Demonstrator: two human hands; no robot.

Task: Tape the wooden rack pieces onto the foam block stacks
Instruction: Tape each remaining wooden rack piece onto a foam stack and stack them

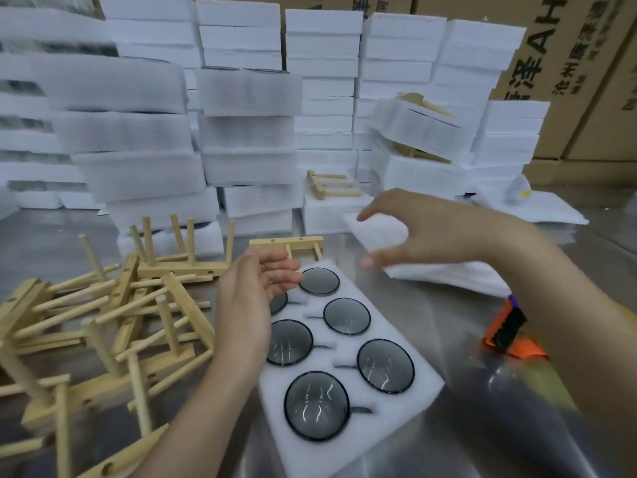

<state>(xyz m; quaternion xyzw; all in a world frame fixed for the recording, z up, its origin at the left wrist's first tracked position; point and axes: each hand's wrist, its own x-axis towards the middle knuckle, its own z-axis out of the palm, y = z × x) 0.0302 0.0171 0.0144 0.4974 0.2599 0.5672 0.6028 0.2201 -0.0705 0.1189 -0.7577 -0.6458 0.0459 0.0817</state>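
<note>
On the left of the metal table [489, 436] lies a loose heap of wooden rack pieces [113, 315], none yet joined to any foam; behind it rise the foam block stacks [138, 132], several blocks high. The left hand [248, 305] hangs over the far-left corner of a foam tray [425, 377], fingers loosely extended and holding nothing; the tray lies flat with six glass cups [385, 365] seated in its cut-outs and no cover over them. Just beyond the tray lies a single rack piece [286, 243]. Further right, the right hand [424, 232] arches over a white foam sheet [379, 232], thumb at its near edge and fingers spread above; blur hides whether it actually grips the sheet. Behind, a rack piece [331, 184] rests on a low stack, and others poke from tilted bundles [424, 132], which suggests a few units are done; tape on them cannot be made out. An orange tape dispenser [506, 331] lies untouched by the right forearm; judging by the heap, most of the work remains.
</note>
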